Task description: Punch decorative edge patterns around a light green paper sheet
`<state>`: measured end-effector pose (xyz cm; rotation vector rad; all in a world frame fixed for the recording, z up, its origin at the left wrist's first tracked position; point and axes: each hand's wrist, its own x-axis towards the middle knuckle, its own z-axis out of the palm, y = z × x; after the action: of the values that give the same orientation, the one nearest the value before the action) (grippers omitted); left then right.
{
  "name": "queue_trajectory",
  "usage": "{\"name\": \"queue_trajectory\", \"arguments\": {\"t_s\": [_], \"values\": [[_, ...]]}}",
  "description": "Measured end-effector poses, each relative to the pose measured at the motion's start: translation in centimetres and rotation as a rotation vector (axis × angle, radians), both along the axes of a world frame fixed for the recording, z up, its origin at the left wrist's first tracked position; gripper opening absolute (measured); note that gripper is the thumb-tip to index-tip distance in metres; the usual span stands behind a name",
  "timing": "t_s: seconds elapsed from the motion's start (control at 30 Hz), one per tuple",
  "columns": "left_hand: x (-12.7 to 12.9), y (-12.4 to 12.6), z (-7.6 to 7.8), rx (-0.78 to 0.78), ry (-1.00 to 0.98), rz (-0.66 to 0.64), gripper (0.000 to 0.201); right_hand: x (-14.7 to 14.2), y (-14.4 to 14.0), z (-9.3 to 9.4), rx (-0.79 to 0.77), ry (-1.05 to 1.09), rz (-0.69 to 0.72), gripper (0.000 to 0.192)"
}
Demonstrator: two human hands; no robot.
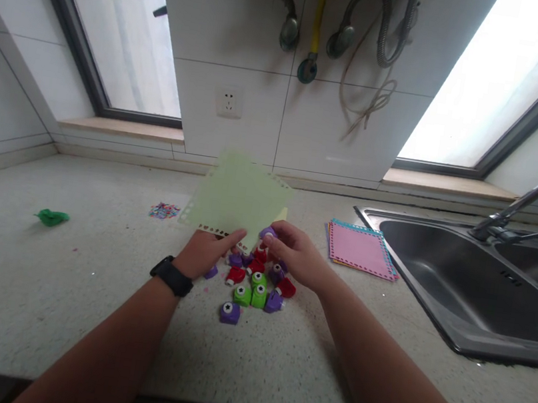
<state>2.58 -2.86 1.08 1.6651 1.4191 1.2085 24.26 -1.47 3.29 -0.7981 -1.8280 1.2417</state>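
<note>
With the left hand (pixel 205 250) pinching the green paper (pixel 236 198) above the bench's middle, the right hand (pixel 294 254), fingers closed around a purple punch (pixel 268 232), should seat it squarely on the paper's punched edge.

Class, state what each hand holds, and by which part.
Left hand: pale green paper sheet, by its punched lower edge. Right hand: small purple plastic punch, at the sheet's edge.
</note>
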Motion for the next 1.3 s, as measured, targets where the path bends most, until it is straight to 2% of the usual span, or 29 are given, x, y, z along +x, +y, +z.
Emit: {"name": "queue_trajectory", "arguments": {"t_s": [0.2, 0.3, 0.47, 0.67, 1.07, 1.3], "values": [[0.2, 0.0, 0.3, -0.012, -0.033, -0.080, 0.049, -0.7, -0.7, -0.1, -0.094, -0.031, 0.049, 0.030], [0.2, -0.2, 0.4, -0.009, -0.022, -0.102, 0.048, -1.1, -0.8, -0.4, -0.142, -0.033, 0.014, 0.035], [0.4, -0.6, 0.9, 0.117, 0.134, -0.114, 0.049, -1.4, -0.6, -1.3, -0.211, -0.010, -0.038, 0.040], [0.8, -0.9, 1.4, 0.088, 0.116, -0.119, 0.052, -1.7, -1.0, -1.2, -0.245, -0.077, -0.057, 0.044], [1.5, -1.1, 1.4, 0.049, 0.049, -0.127, 0.055, -2.5, -1.1, -1.4, -0.347, 0.111, 0.022, 0.041], [1.6, -1.1, 1.5, 0.061, 0.042, -0.109, 0.054, -2.7, -1.4, -1.2, -0.266, 0.063, -0.013, 0.041]]}}
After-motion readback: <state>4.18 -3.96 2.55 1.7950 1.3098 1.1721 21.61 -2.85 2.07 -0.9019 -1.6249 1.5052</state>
